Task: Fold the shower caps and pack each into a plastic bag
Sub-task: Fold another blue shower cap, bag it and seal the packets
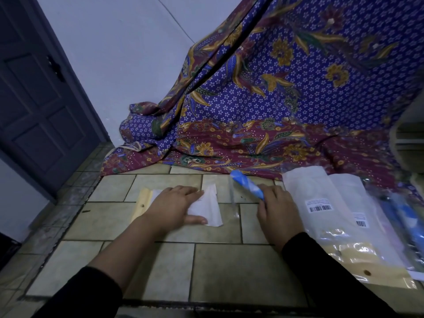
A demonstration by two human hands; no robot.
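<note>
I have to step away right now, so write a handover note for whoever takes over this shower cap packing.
Hands: left hand open, pressing flat on a white folded piece on the tiled surface; right hand grips a rolled blue shower cap.
Supplies: plastic bags with barcode labels lie to the right.
Done: this cap is folded.
Left: slide it into a bag.

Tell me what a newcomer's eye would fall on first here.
The big purple-and-maroon flowered cloth draped across the back dominates. On the tiled surface in front, the left hand presses flat on a white sheet, and the right hand grips a rolled blue shower cap.
</note>
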